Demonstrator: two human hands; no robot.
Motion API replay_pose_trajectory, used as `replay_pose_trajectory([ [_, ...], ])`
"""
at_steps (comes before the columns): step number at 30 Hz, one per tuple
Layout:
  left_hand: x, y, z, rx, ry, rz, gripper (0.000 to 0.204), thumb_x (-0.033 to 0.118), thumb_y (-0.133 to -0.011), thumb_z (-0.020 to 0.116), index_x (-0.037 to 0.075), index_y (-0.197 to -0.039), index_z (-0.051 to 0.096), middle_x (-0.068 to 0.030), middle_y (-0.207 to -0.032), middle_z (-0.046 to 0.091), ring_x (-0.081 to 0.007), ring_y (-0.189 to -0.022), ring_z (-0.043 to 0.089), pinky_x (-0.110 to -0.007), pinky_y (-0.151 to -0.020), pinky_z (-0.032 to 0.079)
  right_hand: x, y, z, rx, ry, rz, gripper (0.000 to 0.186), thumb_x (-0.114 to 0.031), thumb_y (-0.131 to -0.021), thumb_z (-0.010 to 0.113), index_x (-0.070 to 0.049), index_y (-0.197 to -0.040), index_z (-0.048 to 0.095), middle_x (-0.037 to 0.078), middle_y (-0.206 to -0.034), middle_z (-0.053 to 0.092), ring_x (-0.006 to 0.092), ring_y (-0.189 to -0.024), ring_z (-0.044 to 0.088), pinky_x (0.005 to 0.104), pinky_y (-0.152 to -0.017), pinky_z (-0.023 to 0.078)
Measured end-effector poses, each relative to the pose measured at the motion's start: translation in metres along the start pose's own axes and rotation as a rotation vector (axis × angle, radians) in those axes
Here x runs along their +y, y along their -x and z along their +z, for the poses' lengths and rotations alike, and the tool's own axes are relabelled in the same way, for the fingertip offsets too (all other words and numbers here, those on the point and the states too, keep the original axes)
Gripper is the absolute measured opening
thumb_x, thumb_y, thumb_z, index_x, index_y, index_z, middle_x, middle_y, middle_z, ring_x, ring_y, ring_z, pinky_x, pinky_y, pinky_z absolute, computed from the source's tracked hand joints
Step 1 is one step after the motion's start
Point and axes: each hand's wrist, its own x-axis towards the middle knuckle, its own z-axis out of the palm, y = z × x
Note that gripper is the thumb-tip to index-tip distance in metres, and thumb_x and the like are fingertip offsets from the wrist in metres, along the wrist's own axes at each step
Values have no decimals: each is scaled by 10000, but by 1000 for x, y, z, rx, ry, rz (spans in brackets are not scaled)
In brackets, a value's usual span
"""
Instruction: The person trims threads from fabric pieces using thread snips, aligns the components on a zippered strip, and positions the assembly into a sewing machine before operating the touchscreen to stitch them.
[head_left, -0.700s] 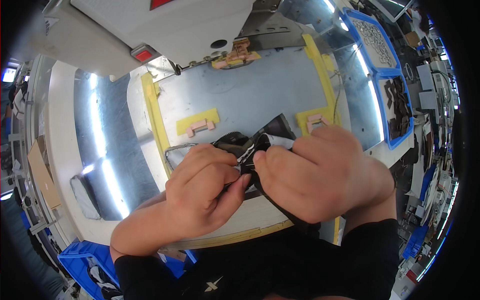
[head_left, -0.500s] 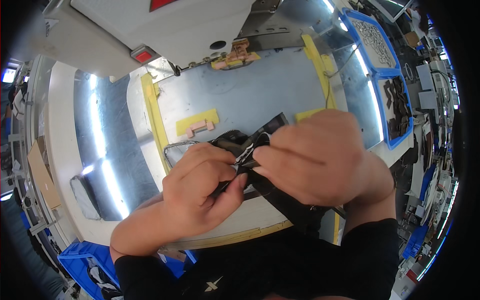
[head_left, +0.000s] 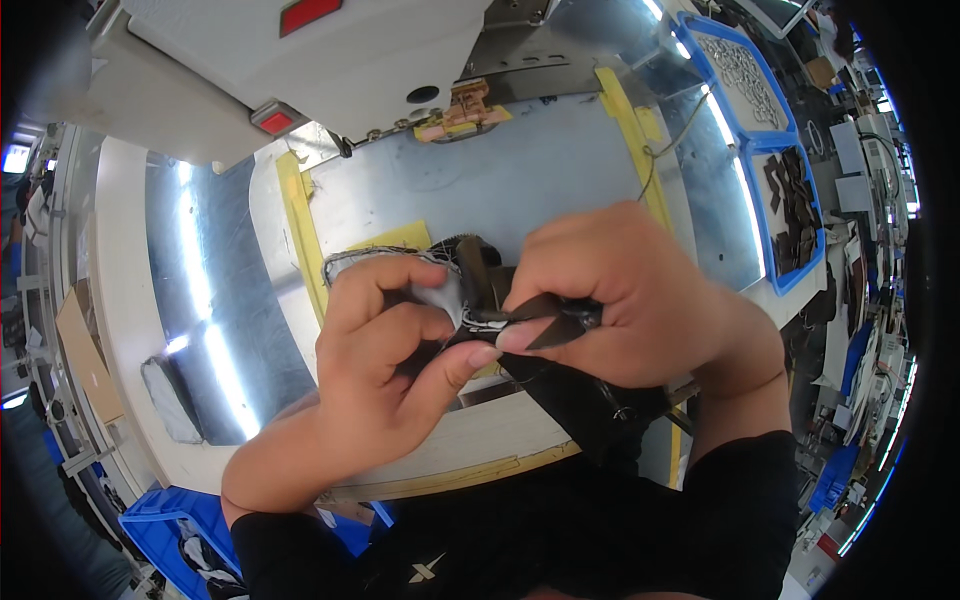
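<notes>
Over the front of the metal sewing plate (head_left: 470, 170), I grip a black fabric piece (head_left: 570, 400) with pale grey lining (head_left: 440, 295) and a dark strip (head_left: 480, 275). My left hand (head_left: 390, 370) has curled fingers around the lining, its thumb pressed at the middle seam. My right hand (head_left: 620, 300) pinches the folded dark strip, its thumb touching beside the left thumb. The black piece hangs down over the table's front edge below my right hand.
A white sewing machine (head_left: 250, 60) stands above, with a copper-coloured fixture (head_left: 465, 110). Yellow tape (head_left: 625, 120) edges the plate. Two blue trays (head_left: 815, 220) hold small parts at right. A padded pale piece (head_left: 170, 395) lies left; a blue crate (head_left: 145, 525) sits low left.
My hands have shifted slightly left and up and tilted. The dark strip has turned between my fingers, more grey lining shows, and the black piece hangs more visibly.
</notes>
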Motion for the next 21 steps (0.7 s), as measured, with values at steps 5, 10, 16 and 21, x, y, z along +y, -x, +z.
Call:
replay_pose_trajectory([
  [5,-2,-2,-1,-49,148,-93,158,53,-836,831,11,-822,679,-162,-1166,629,-260,-983,621,-328,-806,506,6,-2,-3,57,61,-38,169,-100,-808,831,-31,-788,677,64,-661,575,220,-606,557,330,-542,389],
  [10,-2,-11,-12,-145,126,3,135,47,-867,799,15,-821,676,-159,-1174,670,-313,-1072,641,-381,-907,503,5,-4,-16,36,119,-59,175,-104,-819,826,-28,-776,675,57,-660,572,201,-588,538,320,-537,365],
  [16,-7,-15,-13,-249,354,-28,141,50,-884,782,10,-818,664,-173,-1042,716,-395,-1149,653,-417,-984,493,14,-5,-16,11,-82,-46,170,-114,-817,828,-24,-780,688,48,-661,580,177,-595,535,311,-550,358],
  [21,-4,-11,-14,-204,347,-190,115,32,-892,766,7,-844,664,-143,-896,708,-313,-905,679,-374,-874,487,21,-10,-11,225,339,-201,223,-187,-804,848,-39,-904,715,65,-783,634,210,-680,592,321,-599,436],
])
